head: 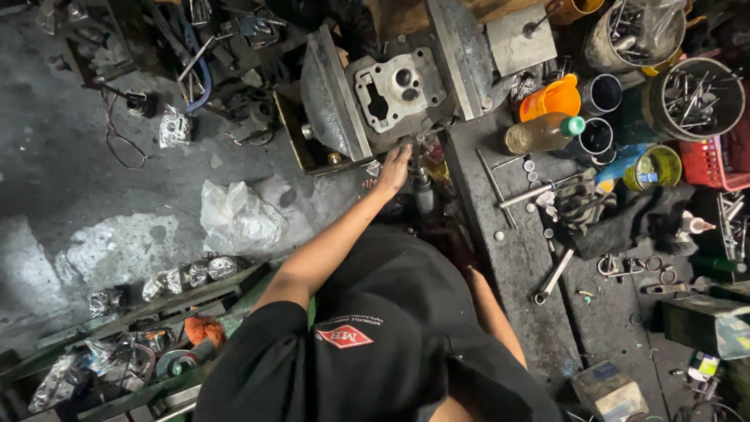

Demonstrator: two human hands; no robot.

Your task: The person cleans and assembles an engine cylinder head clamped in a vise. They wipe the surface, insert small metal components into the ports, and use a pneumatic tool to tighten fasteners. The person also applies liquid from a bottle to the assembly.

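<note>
- The worktop (522, 258) runs along your right side, dark and oily, strewn with a spanner (553, 277), rods, washers and a black rag (625, 215); tins of bolts, an orange jug (553, 98) and a bottle with a green cap (544, 133) stand at its far end.
- The vise (336, 98) is mounted at the worktop's near corner, and its two grey jaws close on the engine part from either side.
- The engine part (394, 90), a cast metal block with its machined face and round openings turned up toward you, sits clamped between those jaws, held level.
- Your left hand (395, 166) reaches up to the lower edge of the engine part, fingers curled against something small there; what it grips, and how tightly, I cannot tell.
- Your right hand is hidden below your body, so I cannot tell its state.
- Judging by this, you are working a fitting on the block's underside while the vise holds it; the next move calls for a steady hold and clear sight of that lower edge.
</note>
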